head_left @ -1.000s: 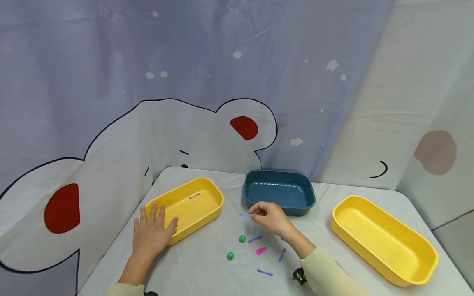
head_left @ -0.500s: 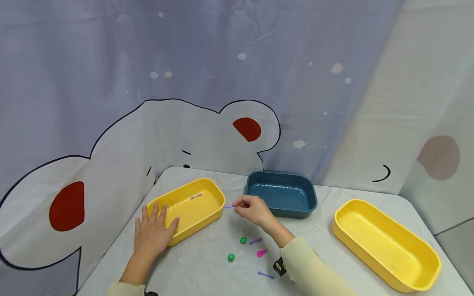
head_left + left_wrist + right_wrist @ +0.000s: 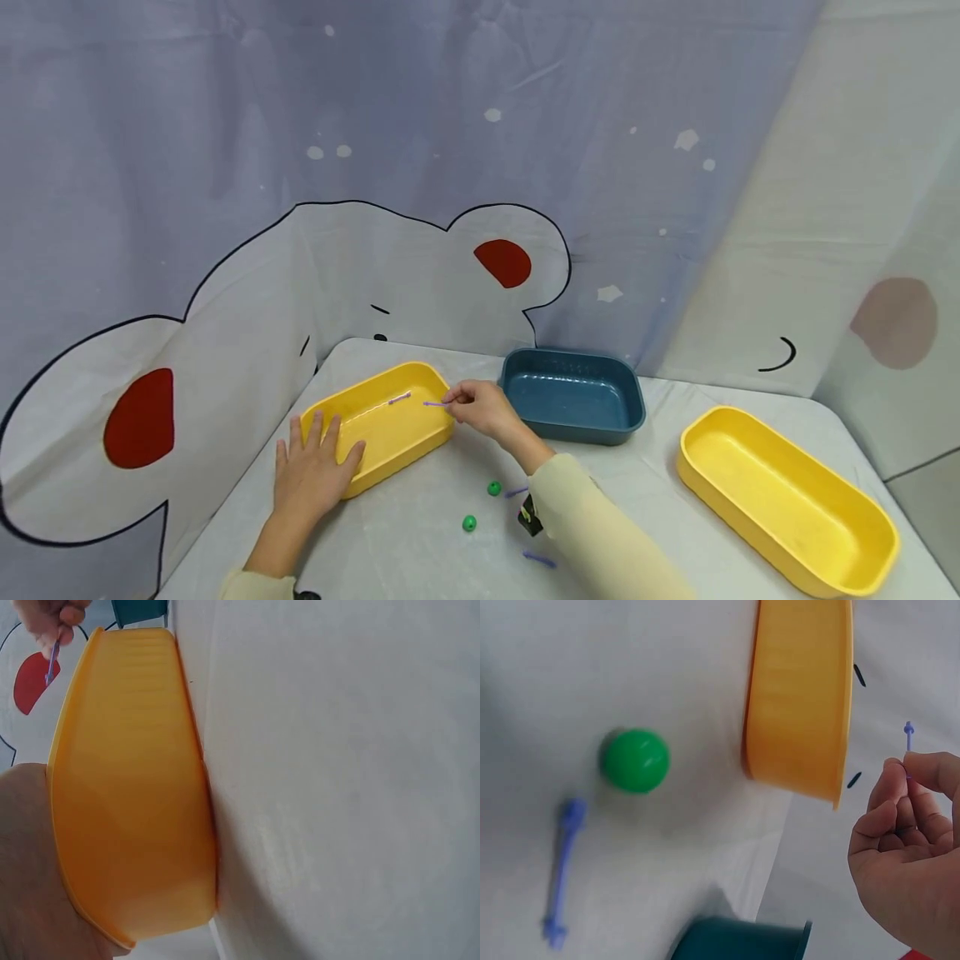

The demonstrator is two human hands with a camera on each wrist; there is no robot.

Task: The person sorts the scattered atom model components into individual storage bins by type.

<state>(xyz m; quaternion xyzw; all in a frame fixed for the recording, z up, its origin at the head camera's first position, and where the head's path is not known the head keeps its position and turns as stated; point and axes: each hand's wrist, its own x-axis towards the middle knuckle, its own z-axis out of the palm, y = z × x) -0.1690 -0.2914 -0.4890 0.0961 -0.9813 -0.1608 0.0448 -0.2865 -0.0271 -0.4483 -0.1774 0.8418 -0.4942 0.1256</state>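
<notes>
likely placing step: purple rod [image 3: 433, 404] above yellow tray [image 3: 401, 460]; next move probably calls for lowering, then letting go.
right hand [image 3: 487, 409] pinches rod's end, tip poking left of fingers; second purple rod [image 3: 400, 398] in tray just past it. left hand [image 3: 311, 475] spread straight over rim.

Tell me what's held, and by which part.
The right hand pinches a purple stick near one end. The left hand rests on a yellow tray, fingers spread, not gripping.
</notes>
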